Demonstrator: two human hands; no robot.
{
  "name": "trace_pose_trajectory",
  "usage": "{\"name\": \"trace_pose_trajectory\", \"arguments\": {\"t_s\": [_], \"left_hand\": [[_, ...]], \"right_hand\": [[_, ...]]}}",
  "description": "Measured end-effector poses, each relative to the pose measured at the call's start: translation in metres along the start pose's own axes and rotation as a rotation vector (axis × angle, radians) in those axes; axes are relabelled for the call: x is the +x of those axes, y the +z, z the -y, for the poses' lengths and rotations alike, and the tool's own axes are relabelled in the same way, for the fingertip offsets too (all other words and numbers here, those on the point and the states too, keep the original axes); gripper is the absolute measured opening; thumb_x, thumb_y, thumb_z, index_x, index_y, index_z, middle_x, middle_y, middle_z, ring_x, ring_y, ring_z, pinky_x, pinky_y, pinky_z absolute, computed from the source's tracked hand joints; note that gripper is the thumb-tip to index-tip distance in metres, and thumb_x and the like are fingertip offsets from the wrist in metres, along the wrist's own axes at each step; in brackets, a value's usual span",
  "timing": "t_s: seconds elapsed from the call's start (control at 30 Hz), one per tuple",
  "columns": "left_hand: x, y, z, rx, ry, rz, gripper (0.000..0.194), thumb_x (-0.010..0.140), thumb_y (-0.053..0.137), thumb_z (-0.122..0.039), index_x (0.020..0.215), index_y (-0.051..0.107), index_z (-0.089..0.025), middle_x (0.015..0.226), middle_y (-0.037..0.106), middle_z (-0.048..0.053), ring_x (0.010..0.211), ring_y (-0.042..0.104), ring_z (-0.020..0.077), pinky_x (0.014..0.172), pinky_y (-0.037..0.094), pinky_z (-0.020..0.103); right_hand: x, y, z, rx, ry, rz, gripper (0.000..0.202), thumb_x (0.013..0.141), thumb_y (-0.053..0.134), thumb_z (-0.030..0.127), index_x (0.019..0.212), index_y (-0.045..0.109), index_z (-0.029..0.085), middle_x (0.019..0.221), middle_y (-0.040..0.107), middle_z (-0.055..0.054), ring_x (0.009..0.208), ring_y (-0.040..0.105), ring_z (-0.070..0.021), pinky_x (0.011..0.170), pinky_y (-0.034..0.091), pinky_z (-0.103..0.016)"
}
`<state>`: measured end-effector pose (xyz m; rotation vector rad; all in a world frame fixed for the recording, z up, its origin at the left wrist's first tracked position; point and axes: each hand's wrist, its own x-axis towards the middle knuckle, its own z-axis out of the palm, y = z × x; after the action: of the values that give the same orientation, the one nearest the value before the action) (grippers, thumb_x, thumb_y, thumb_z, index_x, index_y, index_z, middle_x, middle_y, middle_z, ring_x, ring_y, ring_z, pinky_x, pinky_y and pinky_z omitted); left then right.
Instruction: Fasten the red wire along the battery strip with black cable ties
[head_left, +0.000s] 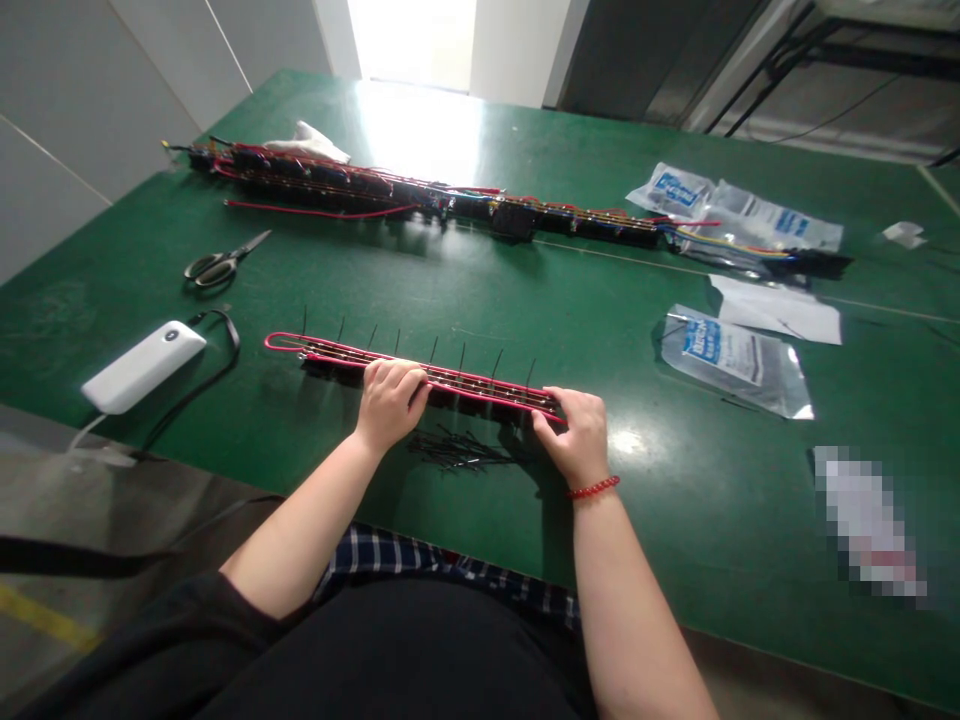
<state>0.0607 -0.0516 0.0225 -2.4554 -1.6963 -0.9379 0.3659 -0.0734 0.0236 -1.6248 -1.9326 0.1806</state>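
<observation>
A long black strip assembly with red wires along it lies across the table in front of me. Thin black cable ties stick up from its far side, and a red wire loops out at its left end. My left hand is closed around the middle of the strip. At the right end, my right hand grips it between thumb and fingers, with a red bead bracelet on the wrist. Just below the strip lies a pile of loose black cable ties.
The green table also holds scissors and a white power bank with a cable at left. Longer wired strips span the back. Plastic bags and white paper lie at right, near a blurred-out item.
</observation>
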Motion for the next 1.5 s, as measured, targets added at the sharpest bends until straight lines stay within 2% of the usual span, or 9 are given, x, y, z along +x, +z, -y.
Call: {"name": "trace_pose_trajectory", "arguments": {"t_s": [0.3,0.5,0.6,0.73,0.83,1.13,1.5], "left_hand": [[0.001,0.0029,0.0004,-0.049,0.019,-0.019,0.012,0.092,0.054,-0.033,0.086,0.058,-0.023,0.11,0.07,0.004,0.113,0.06,0.0207,0.109,0.034,0.042],[0.0,0.002,-0.001,-0.012,-0.002,0.004,0.016,0.091,0.055,-0.037,0.085,0.06,-0.023,0.111,0.07,0.006,0.112,0.061,0.0236,0.102,0.039,0.042],[0.0013,0.0026,-0.0009,-0.012,-0.007,0.012,0.017,0.092,0.053,-0.037,0.096,0.062,-0.023,0.118,0.068,0.006,0.119,0.058,0.0236,0.107,0.036,0.043],[0.0035,0.0048,-0.0007,-0.002,0.006,0.036,0.034,0.094,0.049,-0.036,0.124,0.056,-0.022,0.135,0.06,0.007,0.131,0.05,0.0241,0.115,0.027,0.045],[0.0041,0.0065,-0.0002,0.016,0.022,0.06,0.041,0.094,0.048,-0.038,0.133,0.053,-0.023,0.137,0.059,0.008,0.132,0.049,0.0255,0.116,0.024,0.046],[0.0043,0.0062,-0.0012,0.068,0.002,0.11,0.036,0.095,0.047,-0.041,0.126,0.06,-0.028,0.119,0.065,0.008,0.117,0.054,0.0265,0.109,0.027,0.047],[0.0055,0.0005,-0.0044,0.064,-0.014,0.142,0.033,0.095,0.047,-0.04,0.12,0.062,-0.027,0.118,0.064,0.008,0.115,0.053,0.0254,0.105,0.027,0.046]], "right_hand": [[0.0006,0.0003,0.0003,-0.005,-0.002,0.002,0.031,0.084,0.057,0.042,0.106,0.066,0.023,0.104,0.069,-0.007,0.099,0.055,-0.0263,0.092,0.041,-0.042],[-0.0001,0.0005,0.0011,-0.022,0.004,-0.004,0.03,0.085,0.057,0.043,0.106,0.066,0.023,0.103,0.069,-0.007,0.099,0.055,-0.0263,0.092,0.041,-0.042],[-0.0002,0.0001,0.0014,-0.029,0.001,-0.008,0.03,0.086,0.057,0.043,0.105,0.066,0.022,0.102,0.069,-0.007,0.098,0.056,-0.0264,0.092,0.041,-0.042],[0.0001,-0.001,0.0021,-0.019,0.001,-0.009,0.029,0.085,0.058,0.043,0.103,0.066,0.023,0.101,0.07,-0.007,0.098,0.056,-0.0267,0.092,0.042,-0.042],[0.0001,-0.0018,0.0025,-0.005,0.001,-0.008,0.028,0.084,0.058,0.043,0.103,0.066,0.023,0.101,0.07,-0.006,0.097,0.056,-0.0265,0.092,0.042,-0.042],[-0.0007,-0.0003,0.0011,-0.009,-0.005,-0.005,0.029,0.084,0.06,0.043,0.103,0.067,0.023,0.101,0.07,-0.006,0.098,0.056,-0.0259,0.092,0.042,-0.042],[-0.0003,0.0004,0.0012,0.002,-0.039,-0.02,0.026,0.083,0.062,0.043,0.099,0.067,0.022,0.097,0.071,-0.005,0.095,0.058,-0.025,0.09,0.043,-0.041]]}}
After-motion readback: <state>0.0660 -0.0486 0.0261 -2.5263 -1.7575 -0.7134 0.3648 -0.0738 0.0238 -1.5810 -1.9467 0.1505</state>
